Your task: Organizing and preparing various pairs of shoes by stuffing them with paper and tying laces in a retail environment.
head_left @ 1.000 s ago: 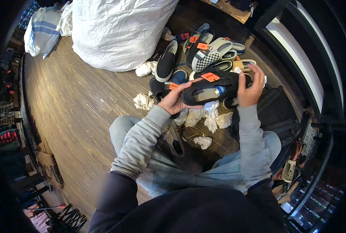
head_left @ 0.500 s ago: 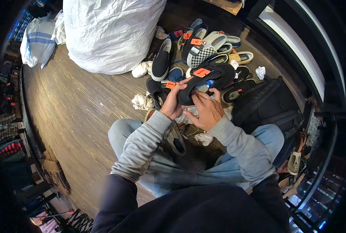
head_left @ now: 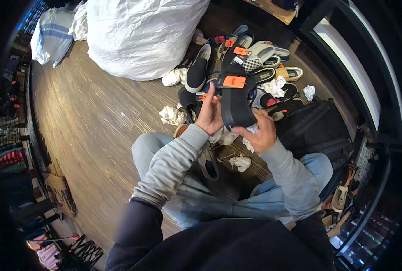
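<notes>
A black shoe (head_left: 236, 106) is held up between my two hands, its rounded end toward me. An orange tag (head_left: 234, 81) lies across its far part. My left hand (head_left: 210, 115) supports the shoe's left side, thumb pointing up along it and the other fingers mostly hidden. Against the lower right edge, my right hand (head_left: 262, 131) grips with its thumb below and fingers curled at the side. Just beyond the held shoe lie a black slip-on with a pale sole (head_left: 198, 67) and a checkered slip-on (head_left: 254, 63).
A large white sack (head_left: 142, 36) stands at the back left on the wooden floor (head_left: 88, 117). Crumpled paper (head_left: 240, 163) lies between my legs, with more wads around the shoes. A black backpack (head_left: 316, 128) rests at the right. Folded clothes (head_left: 10, 158) line the left side.
The black shoe has turned so its end faces me more squarely. My right hand has come out from the shoe's opening area to its lower right edge; my left thumb now points up.
</notes>
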A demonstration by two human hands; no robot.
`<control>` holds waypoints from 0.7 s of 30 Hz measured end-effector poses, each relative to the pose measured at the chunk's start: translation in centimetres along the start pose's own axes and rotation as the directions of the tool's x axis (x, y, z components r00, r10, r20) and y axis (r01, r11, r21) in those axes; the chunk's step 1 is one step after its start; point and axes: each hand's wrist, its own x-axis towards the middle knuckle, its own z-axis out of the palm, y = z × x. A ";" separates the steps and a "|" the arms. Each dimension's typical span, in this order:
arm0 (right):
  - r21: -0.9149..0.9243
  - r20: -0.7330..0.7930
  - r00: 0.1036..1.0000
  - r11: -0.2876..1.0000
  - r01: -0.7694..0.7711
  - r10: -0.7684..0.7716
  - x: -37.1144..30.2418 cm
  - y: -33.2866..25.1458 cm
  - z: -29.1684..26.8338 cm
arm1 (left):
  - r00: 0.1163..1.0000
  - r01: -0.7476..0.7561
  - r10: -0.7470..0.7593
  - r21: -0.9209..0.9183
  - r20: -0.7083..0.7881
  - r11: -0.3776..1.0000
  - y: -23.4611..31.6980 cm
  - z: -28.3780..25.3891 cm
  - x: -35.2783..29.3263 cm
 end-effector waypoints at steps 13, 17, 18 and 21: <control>-0.022 0.137 0.983 0.993 -0.116 0.118 -0.6 0.2 1.6 | 0.930 -0.266 0.322 0.277 -0.177 0.923 0.1 -0.9 0.6; 0.015 0.178 0.970 0.985 -0.171 0.166 -1.6 0.6 2.1 | 0.922 -0.312 0.375 0.391 -0.096 0.866 -0.3 -1.4 1.0; 0.002 0.153 0.980 0.991 -0.132 0.130 -1.8 0.5 2.0 | 0.917 -0.319 0.391 0.438 -0.083 0.840 -0.2 -1.7 1.1; -0.086 0.128 0.989 0.994 -0.069 0.080 -1.9 0.7 1.9 | 0.901 -0.323 0.422 0.492 -0.103 0.808 -0.4 -2.2 1.2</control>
